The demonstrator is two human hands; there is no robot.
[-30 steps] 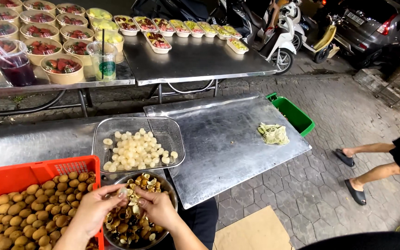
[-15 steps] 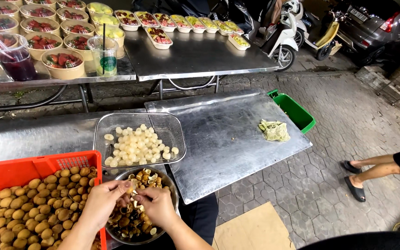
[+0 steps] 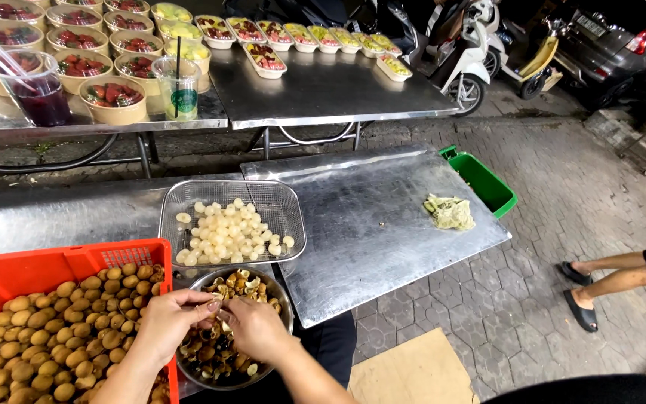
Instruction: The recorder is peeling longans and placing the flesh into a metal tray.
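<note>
Both hands over the metal bowl of shells (image 3: 218, 352): left hand (image 3: 170, 322) and right hand (image 3: 252, 325) fingers pinch one small longan (image 3: 215, 308) between them. Mesh tray of peeled fruit (image 3: 229, 224) just behind bowl; red crate of unpeeled longans (image 3: 46, 329) left of it.

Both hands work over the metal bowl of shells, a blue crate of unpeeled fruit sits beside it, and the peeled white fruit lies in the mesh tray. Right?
Not quite: the head view shows the crate is red-orange, not blue. The rest holds.
</note>
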